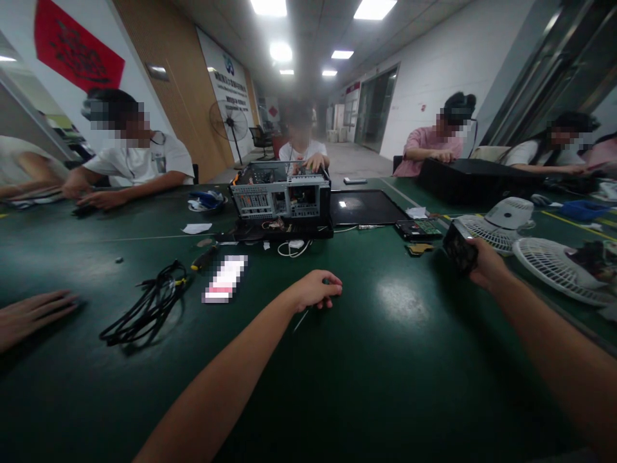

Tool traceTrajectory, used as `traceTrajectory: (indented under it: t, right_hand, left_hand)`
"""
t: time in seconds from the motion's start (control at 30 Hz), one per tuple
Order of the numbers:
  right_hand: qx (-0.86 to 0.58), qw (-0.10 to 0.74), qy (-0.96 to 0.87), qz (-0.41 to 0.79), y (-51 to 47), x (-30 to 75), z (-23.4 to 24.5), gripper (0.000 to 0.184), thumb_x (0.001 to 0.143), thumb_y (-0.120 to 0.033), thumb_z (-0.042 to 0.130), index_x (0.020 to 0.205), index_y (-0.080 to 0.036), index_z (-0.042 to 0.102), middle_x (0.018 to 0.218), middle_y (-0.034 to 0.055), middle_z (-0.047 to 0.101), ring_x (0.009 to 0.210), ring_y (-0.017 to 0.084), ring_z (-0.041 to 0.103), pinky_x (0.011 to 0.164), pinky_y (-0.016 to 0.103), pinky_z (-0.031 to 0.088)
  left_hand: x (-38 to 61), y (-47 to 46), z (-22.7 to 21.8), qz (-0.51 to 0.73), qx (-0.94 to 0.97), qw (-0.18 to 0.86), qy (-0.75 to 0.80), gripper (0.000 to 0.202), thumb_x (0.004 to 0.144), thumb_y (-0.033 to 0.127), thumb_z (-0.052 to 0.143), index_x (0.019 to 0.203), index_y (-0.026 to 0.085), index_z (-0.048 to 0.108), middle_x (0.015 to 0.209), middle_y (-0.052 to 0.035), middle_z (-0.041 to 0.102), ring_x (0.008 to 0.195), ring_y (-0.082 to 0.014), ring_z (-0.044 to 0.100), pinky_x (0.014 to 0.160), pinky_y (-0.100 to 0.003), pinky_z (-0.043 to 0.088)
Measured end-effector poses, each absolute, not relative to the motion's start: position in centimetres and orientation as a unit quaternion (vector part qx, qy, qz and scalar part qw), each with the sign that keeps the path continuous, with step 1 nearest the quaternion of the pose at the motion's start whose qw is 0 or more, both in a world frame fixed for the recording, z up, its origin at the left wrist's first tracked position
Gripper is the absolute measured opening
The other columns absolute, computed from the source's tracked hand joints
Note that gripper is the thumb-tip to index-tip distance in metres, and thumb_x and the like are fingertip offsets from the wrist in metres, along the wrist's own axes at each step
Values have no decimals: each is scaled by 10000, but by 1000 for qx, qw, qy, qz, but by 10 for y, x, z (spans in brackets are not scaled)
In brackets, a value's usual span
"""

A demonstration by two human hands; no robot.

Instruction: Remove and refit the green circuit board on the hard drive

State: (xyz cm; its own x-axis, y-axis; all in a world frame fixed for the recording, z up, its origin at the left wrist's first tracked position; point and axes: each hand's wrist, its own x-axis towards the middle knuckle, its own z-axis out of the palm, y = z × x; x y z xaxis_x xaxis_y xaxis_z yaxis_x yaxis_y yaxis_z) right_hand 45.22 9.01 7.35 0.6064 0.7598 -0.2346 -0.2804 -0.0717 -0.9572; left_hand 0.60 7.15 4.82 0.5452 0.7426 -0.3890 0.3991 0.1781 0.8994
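My left hand (318, 289) is over the middle of the green table, its fingers curled and closed. A thin metal rod (301, 319) juts out below this hand toward me; whatever part lies inside the fingers is hidden. Off to the right, my right hand (486, 267) grips a black boxy computer part (460, 252) by its right side, tilted and raised above the table. Just left of that part lie a hard drive (418, 230) with a green circuit board and a small yellowish-brown piece (418, 249).
An open computer case (279, 200) stands ahead, beside a black panel (369, 207). A phone (225, 279), a screwdriver (205, 258) and coiled black cable (147, 305) lie left. White fan parts (559, 267) sit right. Another person's hand (38, 315) rests far left; several people sit around.
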Motion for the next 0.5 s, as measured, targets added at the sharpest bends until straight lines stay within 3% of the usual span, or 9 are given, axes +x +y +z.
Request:
traceTrajectory:
  t: [0.17,0.37,0.5]
  right_hand:
    - [-526,681,-216,461,65,418,70,298,971,-308,453,1084,-209,711,1098,88,749,955,198,698,773,320,564]
    - [-455,555,-200,667,27,329,70,354,942,-443,508,1217,-268,646,1244,99,715,1059,300,697,899,527,555]
    - [-399,485,-211,749,15,269,65,408,955,-464,492,1286,-250,596,1244,99,711,1082,282,693,988,540,517]
  left_hand:
    - [4,77,42,128,620,597,494,390,934,329,650,1294,185,605,1091,-89,682,769,-129,648,579,-211,443]
    - [4,78,42,112,628,571,517,376,924,306,636,1276,179,601,1070,-88,682,737,-126,647,565,-213,445]
    - [-4,66,77,130,661,549,496,320,885,254,622,1189,155,635,1037,-84,700,646,-97,602,480,-197,373]
